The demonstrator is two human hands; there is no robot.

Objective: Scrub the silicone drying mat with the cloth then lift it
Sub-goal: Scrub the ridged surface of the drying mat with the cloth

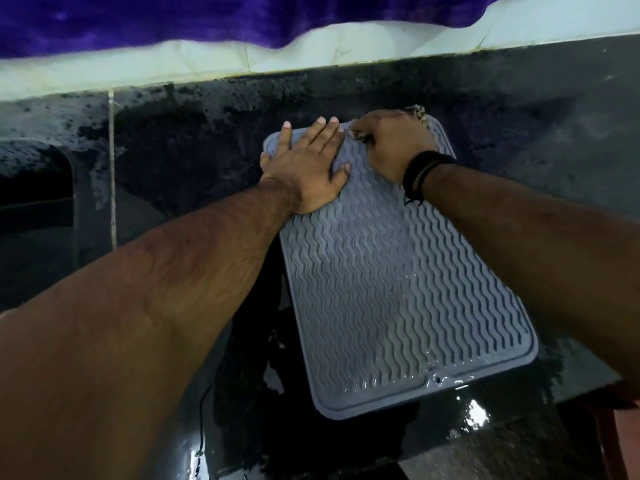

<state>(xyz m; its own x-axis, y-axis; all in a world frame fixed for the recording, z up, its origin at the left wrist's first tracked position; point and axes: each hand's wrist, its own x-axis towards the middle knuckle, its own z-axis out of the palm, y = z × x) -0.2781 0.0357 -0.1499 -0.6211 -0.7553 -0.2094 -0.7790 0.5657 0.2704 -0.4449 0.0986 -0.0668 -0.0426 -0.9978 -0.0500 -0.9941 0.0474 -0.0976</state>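
Note:
A grey silicone drying mat (388, 292) with wavy ridges lies flat on a wet black counter (194, 140), its long side running away from me. My left hand (308, 164) presses flat on the mat's far left part, fingers spread and straight. My right hand (391, 143) is curled round a patterned cloth (420, 112) at the mat's far right corner; only scraps of the cloth show past the knuckles. A dark band circles my right wrist. Water glistens on the mat's near end.
A white tiled wall (346, 50) runs behind the counter, with purple fabric (138, 19) hanging over it. A dark sink opening (31, 181) sits at the left. Puddles shine on the counter's near edge (474, 414). A thin black cord (202, 431) lies at the front.

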